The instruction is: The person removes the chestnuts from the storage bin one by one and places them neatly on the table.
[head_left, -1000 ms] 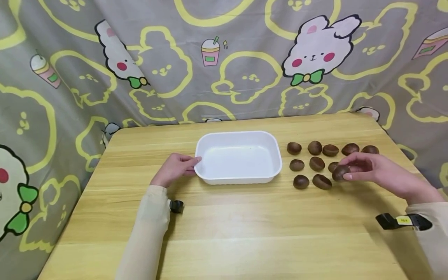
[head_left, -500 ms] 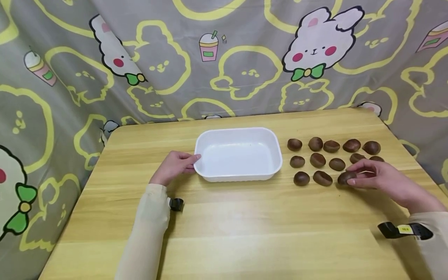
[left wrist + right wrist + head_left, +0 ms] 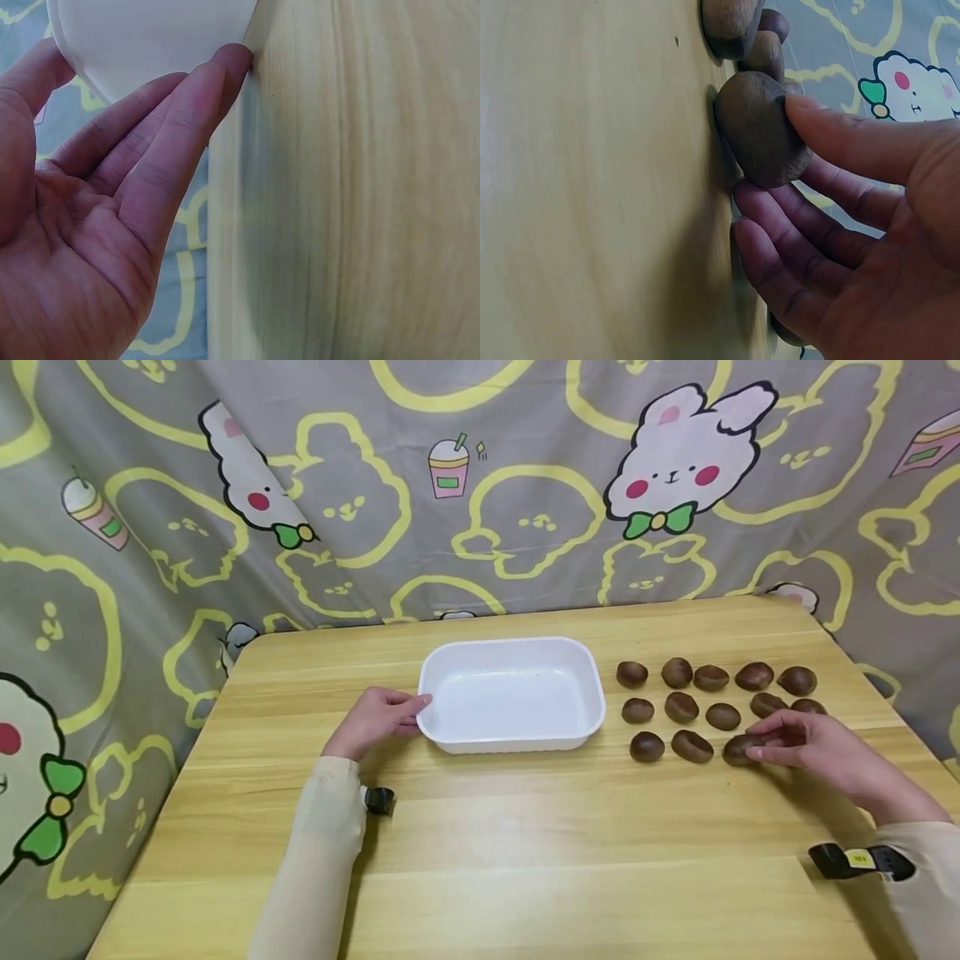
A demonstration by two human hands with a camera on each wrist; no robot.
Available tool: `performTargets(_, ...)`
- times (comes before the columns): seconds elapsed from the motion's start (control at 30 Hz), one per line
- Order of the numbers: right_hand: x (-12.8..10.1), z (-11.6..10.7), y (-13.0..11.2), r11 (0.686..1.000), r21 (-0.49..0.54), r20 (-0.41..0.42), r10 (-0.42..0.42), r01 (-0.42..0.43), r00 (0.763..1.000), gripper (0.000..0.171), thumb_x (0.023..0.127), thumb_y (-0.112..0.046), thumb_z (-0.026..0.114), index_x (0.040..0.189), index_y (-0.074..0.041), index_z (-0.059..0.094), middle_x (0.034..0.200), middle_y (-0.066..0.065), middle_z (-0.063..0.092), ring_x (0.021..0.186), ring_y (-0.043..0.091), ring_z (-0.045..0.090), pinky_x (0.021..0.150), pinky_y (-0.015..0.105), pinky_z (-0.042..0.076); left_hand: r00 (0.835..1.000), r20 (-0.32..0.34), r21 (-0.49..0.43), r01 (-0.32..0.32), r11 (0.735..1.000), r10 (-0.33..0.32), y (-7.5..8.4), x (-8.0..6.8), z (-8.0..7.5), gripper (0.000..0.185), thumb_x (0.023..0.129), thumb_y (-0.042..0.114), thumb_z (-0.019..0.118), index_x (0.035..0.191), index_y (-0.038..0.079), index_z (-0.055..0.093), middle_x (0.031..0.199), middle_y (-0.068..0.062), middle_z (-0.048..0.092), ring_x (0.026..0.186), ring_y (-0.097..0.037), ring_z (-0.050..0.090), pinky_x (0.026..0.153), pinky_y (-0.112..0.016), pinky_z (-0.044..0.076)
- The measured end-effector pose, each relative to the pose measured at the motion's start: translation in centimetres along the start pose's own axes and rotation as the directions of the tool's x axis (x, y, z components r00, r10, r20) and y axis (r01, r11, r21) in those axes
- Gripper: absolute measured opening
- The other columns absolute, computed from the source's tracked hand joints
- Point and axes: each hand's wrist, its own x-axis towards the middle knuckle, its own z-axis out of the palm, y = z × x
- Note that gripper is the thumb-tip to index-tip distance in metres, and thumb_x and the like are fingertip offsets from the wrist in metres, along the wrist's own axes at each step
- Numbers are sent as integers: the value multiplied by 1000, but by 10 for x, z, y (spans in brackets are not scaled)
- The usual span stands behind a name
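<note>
A white plastic tray [image 3: 592, 689] sits empty at the middle of the wooden table [image 3: 525, 860]. My left hand [image 3: 408, 714] rests against its left end, thumb on the rim and fingers nearly straight along the corner [image 3: 150, 45]. Right of the tray, several brown chestnuts [image 3: 681, 706] lie in three rows. My right hand [image 3: 757, 747] pinches a chestnut [image 3: 737, 750] at the right end of the front row. In the right wrist view this chestnut [image 3: 757, 127] sits on the wood with the thumb [image 3: 855, 139] over it and the fingers curled beside it.
A grey cartoon-print cloth [image 3: 480, 485] hangs behind and around the table. Black wrist straps [image 3: 858, 862] show on both sleeves. Bare wood lies in front of the tray and the chestnuts.
My right hand brought the chestnut down from just above the rows onto the table at the front row's right end. The left hand stayed on the tray.
</note>
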Motion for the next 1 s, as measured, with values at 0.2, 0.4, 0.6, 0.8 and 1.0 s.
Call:
performTargets(0.2,1,-1,4,999,-32,28,7,-6,1000,32,91,-14,72,113,7,62,97,3,68,83,1,61,68,17,48,1000,4,3,5,1000,-5,0,2,0,51,93,36,69,118,-9,66,102,-17,71,87,-26,71,83,-38,56)
performTargets(0.4,0,-2,8,999,-33,37,-2,3,999,30,91,-13,72,113,5,63,98,1,67,83,1,59,68,16,46,1000,14,6,2,1000,-2,-1,4,0,51,93,36,69,118,-9,66,103,-18,71,87,-26,71,83,-38,56)
performTargets(0.6,3,-4,2,996,-81,24,-29,31,999,35,92,-15,71,119,6,61,99,3,64,84,1,57,68,16,44,999,33,-1,-28,1000,28,-2,4,-2,55,95,39,65,121,-10,63,104,-19,70,87,-27,71,81,-38,57)
performTargets(0.8,14,-18,-30,983,-180,-47,-53,44,997,33,97,-26,66,118,-1,63,105,10,63,86,3,54,66,18,43,997,-38,-31,-72,997,70,2,-4,-11,56,103,39,51,122,-12,59,115,-26,64,99,-37,67,86,-45,55)
performTargets(1.0,42,-19,-74,968,-249,-81,-53,31,995,46,100,-43,55,121,-2,61,115,20,61,99,33,58,77,41,47,929,-275,412,-119,903,248,7,-15,-18,52,105,39,44,131,-4,57,131,-23,54,123,-40,49,101,-55,41)
